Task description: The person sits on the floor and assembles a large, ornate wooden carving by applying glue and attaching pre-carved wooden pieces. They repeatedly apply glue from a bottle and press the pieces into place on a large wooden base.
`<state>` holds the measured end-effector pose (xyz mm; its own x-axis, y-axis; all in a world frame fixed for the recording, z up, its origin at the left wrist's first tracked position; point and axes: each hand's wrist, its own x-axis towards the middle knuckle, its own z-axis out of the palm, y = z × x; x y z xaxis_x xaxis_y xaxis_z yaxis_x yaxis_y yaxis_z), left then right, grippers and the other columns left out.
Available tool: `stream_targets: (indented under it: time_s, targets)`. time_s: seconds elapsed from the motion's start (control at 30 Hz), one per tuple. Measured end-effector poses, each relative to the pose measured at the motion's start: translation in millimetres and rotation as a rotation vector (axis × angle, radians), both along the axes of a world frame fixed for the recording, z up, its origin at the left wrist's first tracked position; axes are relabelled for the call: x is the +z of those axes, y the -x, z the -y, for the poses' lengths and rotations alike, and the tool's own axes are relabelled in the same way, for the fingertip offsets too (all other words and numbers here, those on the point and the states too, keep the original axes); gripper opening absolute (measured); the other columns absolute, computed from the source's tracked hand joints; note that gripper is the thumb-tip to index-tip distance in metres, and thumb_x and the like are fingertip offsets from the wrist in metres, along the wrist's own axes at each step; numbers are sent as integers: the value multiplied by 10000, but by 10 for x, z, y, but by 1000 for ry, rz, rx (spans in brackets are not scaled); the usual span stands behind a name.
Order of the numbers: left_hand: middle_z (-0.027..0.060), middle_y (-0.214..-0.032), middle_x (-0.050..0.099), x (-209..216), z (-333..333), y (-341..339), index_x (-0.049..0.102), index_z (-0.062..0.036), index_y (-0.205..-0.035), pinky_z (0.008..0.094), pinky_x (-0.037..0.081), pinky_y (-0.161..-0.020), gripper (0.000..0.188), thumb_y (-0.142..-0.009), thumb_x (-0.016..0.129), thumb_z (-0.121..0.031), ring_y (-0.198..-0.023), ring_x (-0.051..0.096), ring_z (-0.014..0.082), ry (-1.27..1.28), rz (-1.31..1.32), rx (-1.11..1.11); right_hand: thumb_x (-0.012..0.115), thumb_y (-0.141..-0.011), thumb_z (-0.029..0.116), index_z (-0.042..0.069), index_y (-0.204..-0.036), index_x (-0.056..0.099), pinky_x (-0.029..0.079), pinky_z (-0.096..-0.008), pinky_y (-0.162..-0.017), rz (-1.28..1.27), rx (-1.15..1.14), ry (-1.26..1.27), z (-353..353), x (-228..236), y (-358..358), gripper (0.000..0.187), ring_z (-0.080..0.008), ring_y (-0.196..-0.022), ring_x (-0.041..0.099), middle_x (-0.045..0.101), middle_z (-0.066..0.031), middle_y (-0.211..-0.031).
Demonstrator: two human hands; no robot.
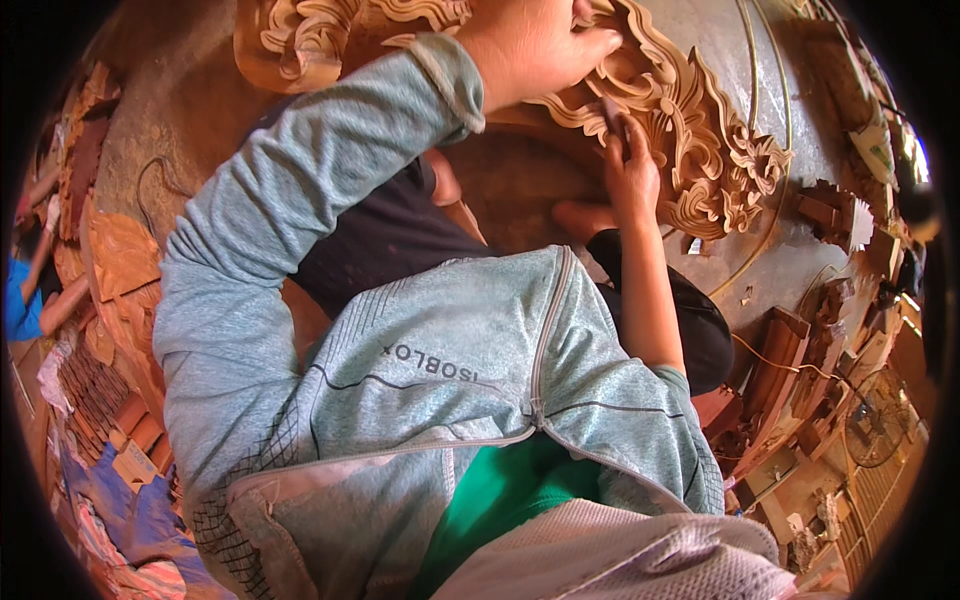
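A carved brown wooden panel point(690, 130), cut in curling leaf and scroll shapes, lies at the top centre and right. My right hand point(632, 175) reaches up to its near edge, thumb and fingers closed on a small dark flat piece point(611, 115). That piece's tip is at the carving; its exact kind is not clear. Over the carving's left part is my left hand point(535, 50), thumb stretched out to the right. Most of its fingers are hidden or cut off by the top edge, so any hold is not visible.
Another carved wooden part point(300, 45) is at the upper left. A hose point(765, 240) runs over the floor on the right, near wood pieces point(770, 370) and a standing fan point(875, 425). Wood scraps and cloth point(130, 510) lie left. Another person's blue sleeve point(22, 300) shows far left.
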<state>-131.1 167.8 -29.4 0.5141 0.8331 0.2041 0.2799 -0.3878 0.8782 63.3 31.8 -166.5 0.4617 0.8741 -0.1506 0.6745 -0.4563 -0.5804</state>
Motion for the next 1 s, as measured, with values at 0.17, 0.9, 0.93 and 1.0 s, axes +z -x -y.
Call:
stream_targets:
  time_s: [0.17,0.9,0.93,1.0]
  targets:
    - [183,-784,638,-39,-136,-42,558,23,-1040,377,511,-651,303,-856,671,-189,-692,637,302,-192,125,-18,571,-943,353,139,-1266,604,523,-454,-828,103,143,-42,78,-156,357,388,-395,-968,654,665,-223,-1094]
    - [198,-862,683,172,-319,41,595,51,-1041,362,542,-696,337,-867,655,-231,-792,683,306,-89,14,-14,583,-899,450,282,-1262,626,523,-448,-819,402,89,249,-308,119,-416,402,-364,-957,664,704,-167,-991]
    - [198,-859,683,136,-303,-8,596,50,-1046,363,542,-696,338,-865,657,-228,-790,683,305,-68,36,-37,580,-900,447,287,-1312,587,523,-455,-804,420,104,284,-362,173,-347,442,-368,-932,666,705,-174,-961]
    - [197,-854,683,120,-280,-81,599,49,-1056,366,540,-695,339,-861,661,-222,-787,683,301,-36,60,-69,591,-893,445,278,-1274,624,524,-451,-795,411,84,220,-413,187,-334,417,-357,-907,669,704,-180,-931]
